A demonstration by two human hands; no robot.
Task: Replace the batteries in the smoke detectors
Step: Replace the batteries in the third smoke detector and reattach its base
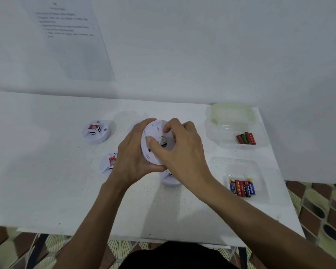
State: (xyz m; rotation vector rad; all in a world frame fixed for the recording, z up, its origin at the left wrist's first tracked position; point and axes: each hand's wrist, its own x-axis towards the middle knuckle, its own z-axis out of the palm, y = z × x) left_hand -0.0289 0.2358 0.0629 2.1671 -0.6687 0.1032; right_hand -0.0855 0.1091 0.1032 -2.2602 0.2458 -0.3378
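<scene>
Closest to the camera, two bare forearms reach out over the white table point(47, 191), and both hands meet at the middle of it. The left hand point(133, 152) cups a round white smoke detector point(155, 144) from the left side and underneath, fingers wrapped around its rim, holding it up off the tabletop with its back face tilted toward the camera. The right hand point(180, 146) sits on that back face, thumb and fingertips pinched down around the small opening near its centre, where something dark and yellowish shows; what exactly is being pinched there is too small to tell. Just under the hands, another white detector point(172, 180) peeks out on the table, and one with a red label point(110, 162) lies partly hidden behind the left wrist. To the right, a clear plastic tray point(258, 171) holds a row of red and blue batteries point(242, 187). Further back on the left, a third resting detector point(97, 131) sits with its red label up, well apart from the hands. Far right, a second clear container point(221, 133) holds a few red and green batteries point(246, 138). Beyond, a printed sheet point(70, 35) hangs on the white wall, its text blurred.
</scene>
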